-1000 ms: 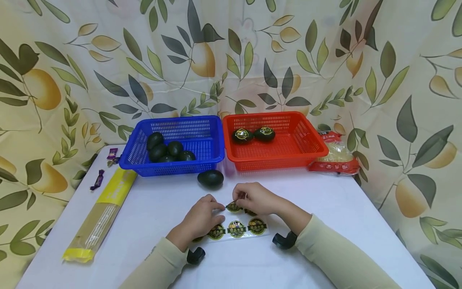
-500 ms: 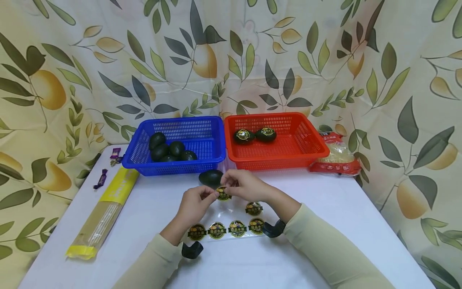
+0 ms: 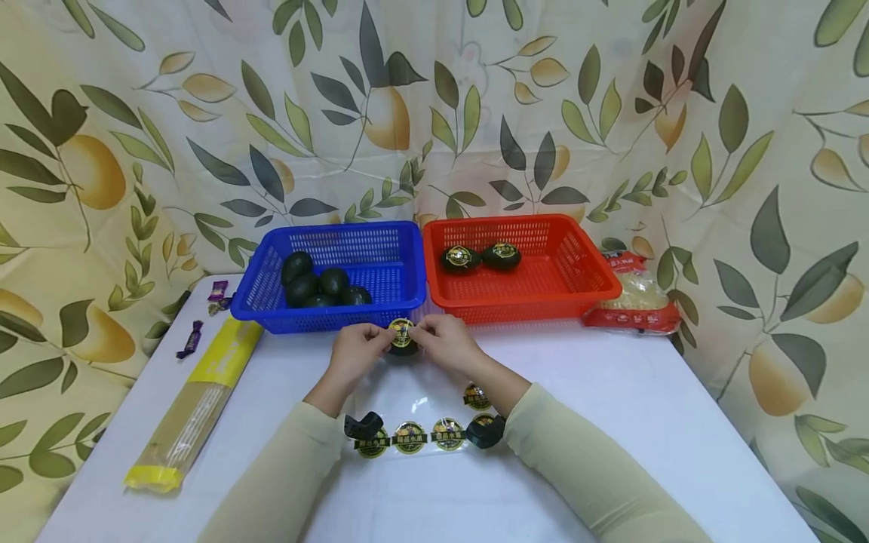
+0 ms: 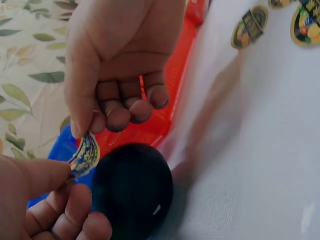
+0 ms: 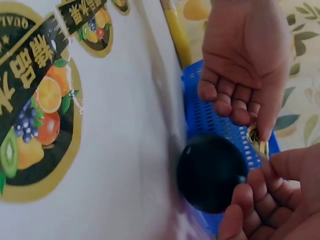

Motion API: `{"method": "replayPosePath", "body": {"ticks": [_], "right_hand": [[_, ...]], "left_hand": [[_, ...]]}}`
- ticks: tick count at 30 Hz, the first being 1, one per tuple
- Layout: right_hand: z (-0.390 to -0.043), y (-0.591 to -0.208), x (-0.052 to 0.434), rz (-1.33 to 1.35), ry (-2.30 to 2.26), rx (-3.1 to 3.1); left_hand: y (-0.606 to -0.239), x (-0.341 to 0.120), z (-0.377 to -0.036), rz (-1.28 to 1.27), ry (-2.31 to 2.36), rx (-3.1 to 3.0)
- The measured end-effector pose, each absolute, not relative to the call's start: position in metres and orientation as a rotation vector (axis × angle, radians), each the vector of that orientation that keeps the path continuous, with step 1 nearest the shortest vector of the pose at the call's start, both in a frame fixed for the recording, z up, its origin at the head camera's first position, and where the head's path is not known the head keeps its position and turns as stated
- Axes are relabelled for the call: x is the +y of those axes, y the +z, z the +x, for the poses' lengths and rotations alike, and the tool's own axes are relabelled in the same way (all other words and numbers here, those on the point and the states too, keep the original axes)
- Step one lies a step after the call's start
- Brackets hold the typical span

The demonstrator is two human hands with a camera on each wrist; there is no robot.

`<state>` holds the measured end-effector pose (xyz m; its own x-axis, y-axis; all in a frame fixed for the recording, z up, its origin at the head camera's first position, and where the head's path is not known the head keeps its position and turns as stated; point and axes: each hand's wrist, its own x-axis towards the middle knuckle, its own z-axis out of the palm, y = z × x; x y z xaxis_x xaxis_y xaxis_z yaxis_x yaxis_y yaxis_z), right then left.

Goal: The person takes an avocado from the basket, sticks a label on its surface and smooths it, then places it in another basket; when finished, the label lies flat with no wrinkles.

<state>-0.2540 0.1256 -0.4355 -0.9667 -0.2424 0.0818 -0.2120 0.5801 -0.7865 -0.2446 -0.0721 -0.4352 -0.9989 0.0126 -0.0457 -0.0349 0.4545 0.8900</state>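
A round black-and-gold sticker (image 3: 402,332) is stretched between my two hands, just over a dark green avocado (image 3: 403,350) on the table. My left hand (image 3: 356,350) pinches one edge between thumb and forefinger; my right hand (image 3: 448,343) pinches the opposite edge. In the left wrist view the sticker (image 4: 86,157) bows slightly, and the avocado (image 4: 132,192) sits beside it. The right wrist view has the avocado (image 5: 211,172) close to the fingers; whether the sticker touches it I cannot tell. A clear sticker sheet (image 3: 407,403) with several stickers lies below my hands.
Behind stand a blue basket (image 3: 329,320) with several avocados and a red basket (image 3: 523,309) holding two stickered ones. A yellow noodle pack (image 3: 197,400) and small purple wrapped sweets (image 3: 191,339) lie left. A red-and-clear food bag (image 3: 634,298) is at the right.
The sticker has come away from the sheet. Both hands have carried it forward, from the sheet to above the avocado, with the left hand now pinching its edge too.
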Motion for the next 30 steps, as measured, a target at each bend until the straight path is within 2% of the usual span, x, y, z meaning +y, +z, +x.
{"method": "replayPosePath", "body": {"ticks": [10,18,30], "right_hand": [[-0.261,-0.449,0.115,-0.396,-1.189,3.018],[-0.261,-0.45,0.116,-0.288,-1.191,2.983],[-0.252,-0.46,0.129,-0.419,-1.355,2.879]], "left_hand": [[-0.445,-0.071,-0.254,-0.028,1.396,2.865],[-0.452,-0.069,-0.252,-0.078,1.428,2.83],[-0.455,-0.073,-0.24,-0.058,1.448,2.67]]}}
